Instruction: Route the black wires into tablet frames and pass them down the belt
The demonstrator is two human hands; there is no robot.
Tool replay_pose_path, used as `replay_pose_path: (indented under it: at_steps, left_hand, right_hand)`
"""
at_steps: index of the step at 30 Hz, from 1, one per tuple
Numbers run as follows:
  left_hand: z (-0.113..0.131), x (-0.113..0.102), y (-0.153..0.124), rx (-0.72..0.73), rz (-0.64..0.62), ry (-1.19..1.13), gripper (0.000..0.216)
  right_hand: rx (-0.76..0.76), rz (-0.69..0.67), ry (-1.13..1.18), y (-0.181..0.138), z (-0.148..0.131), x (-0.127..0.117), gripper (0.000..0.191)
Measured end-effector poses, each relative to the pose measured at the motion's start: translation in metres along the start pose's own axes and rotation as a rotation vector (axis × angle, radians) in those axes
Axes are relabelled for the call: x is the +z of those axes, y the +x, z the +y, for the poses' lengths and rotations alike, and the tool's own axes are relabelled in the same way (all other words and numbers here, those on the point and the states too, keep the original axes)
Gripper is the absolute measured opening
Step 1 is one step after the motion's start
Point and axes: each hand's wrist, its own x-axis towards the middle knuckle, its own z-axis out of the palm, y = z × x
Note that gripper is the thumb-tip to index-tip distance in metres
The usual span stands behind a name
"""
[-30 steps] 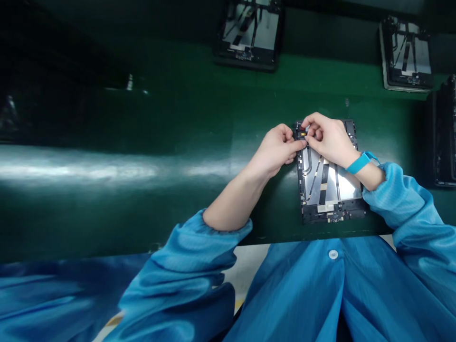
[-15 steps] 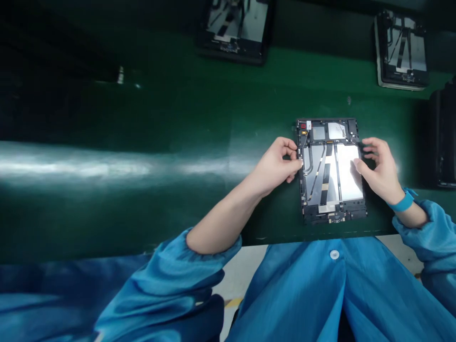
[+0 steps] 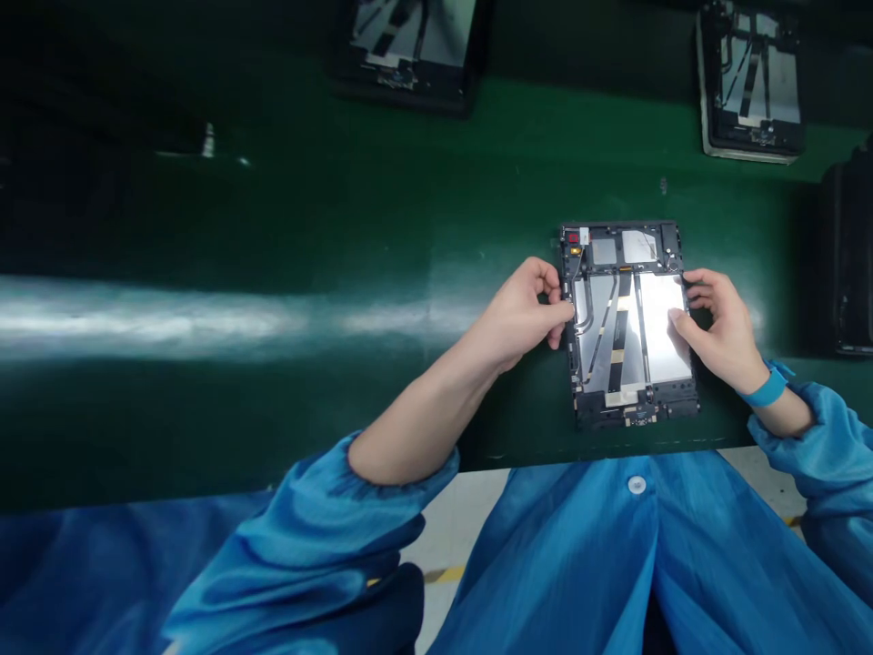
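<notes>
An opened tablet (image 3: pixel 627 323), back cover off, lies on the green belt (image 3: pixel 273 273) in front of me, showing silver shielding, black flex cables and a small red part at its top left corner. My left hand (image 3: pixel 525 314) grips the tablet's left edge with curled fingers, thumb on the frame. My right hand (image 3: pixel 719 332) holds the right edge, thumb resting on the silver plate. A blue band sits on my right wrist.
Two more opened tablets lie at the far side of the belt, one at top centre (image 3: pixel 409 45) and one at top right (image 3: pixel 750 82). A dark device (image 3: pixel 849 264) sits at the right edge. The belt's near edge runs just before my blue coat.
Both hands left the tablet's top left corner, where they pinched a small part, and moved apart to grip its left and right edges. The view shifted slightly.
</notes>
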Motion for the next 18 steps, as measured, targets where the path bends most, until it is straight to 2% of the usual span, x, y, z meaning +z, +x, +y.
replay_pose_path:
  at_steps: [6, 8, 10, 12, 14, 16, 18]
  left_hand:
    - [0.010, 0.001, 0.008, -0.063, 0.042, 0.130, 0.043]
    - [0.009, -0.003, 0.005, -0.025, 0.064, 0.244, 0.034]
    - [0.006, -0.005, -0.005, 0.078, 0.124, 0.434, 0.021]
    - [0.000, -0.006, -0.017, 0.212, 0.179, 0.643, 0.034]
    - [-0.007, -0.010, -0.026, 0.235, 0.189, 0.740, 0.053]
    - [-0.013, -0.023, -0.029, 0.155, 0.203, 0.663, 0.065]
    - [-0.017, -0.047, -0.025, 0.119, 0.227, 0.530, 0.073]
  right_hand:
    - [0.053, -0.020, 0.069, 0.000, -0.003, 0.000, 0.044]
    - [0.077, -0.010, 0.082, -0.001, -0.005, -0.001, 0.046]
    - [0.126, -0.003, 0.099, -0.003, -0.008, -0.001, 0.049]
    - [0.186, -0.010, 0.133, -0.007, -0.013, 0.000, 0.051]
    - [0.231, -0.038, 0.179, -0.009, -0.021, 0.007, 0.053]
    - [0.245, -0.081, 0.242, -0.005, -0.031, 0.022, 0.053]
    - [0.222, -0.160, 0.348, 0.005, -0.041, 0.043, 0.052]
